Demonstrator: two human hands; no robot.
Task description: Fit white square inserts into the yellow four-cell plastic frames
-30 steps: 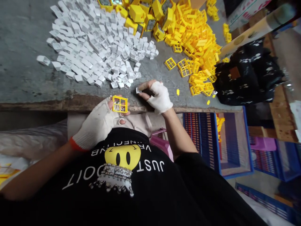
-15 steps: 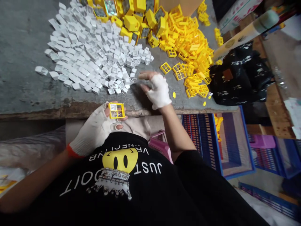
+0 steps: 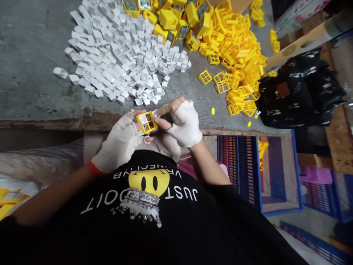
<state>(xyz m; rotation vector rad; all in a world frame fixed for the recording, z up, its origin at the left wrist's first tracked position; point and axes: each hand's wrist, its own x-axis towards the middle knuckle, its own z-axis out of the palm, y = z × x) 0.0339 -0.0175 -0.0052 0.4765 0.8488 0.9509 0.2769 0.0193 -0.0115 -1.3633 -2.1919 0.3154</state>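
Note:
My left hand (image 3: 118, 141), in a white fingerless glove with a red cuff, grips a small yellow four-opening frame (image 3: 149, 123) at the table's front edge. White shows in the frame's upper left opening. With thumb and forefinger my gloved right hand (image 3: 185, 123) pinches a small white plastic piece (image 3: 155, 113) at the frame's upper right corner. Whether that piece sits inside the opening, I cannot tell. Beyond my hands lies a heap of white plastic pieces (image 3: 110, 55), with a pile of yellow frames (image 3: 234, 48) to the right.
Yellow boxy housings (image 3: 168, 19) lie at the back of the grey table (image 3: 30, 73). A black patterned cloth bag (image 3: 298, 92) rests at the right end. Blue plastic crates (image 3: 296, 169) stand below on the right. Small yellow scraps (image 3: 213, 111) lie near the edge.
My right hand has come from the white heap's edge to the frame, bringing a white piece. My left hand has shifted slightly right and up with the frame, which is now tilted.

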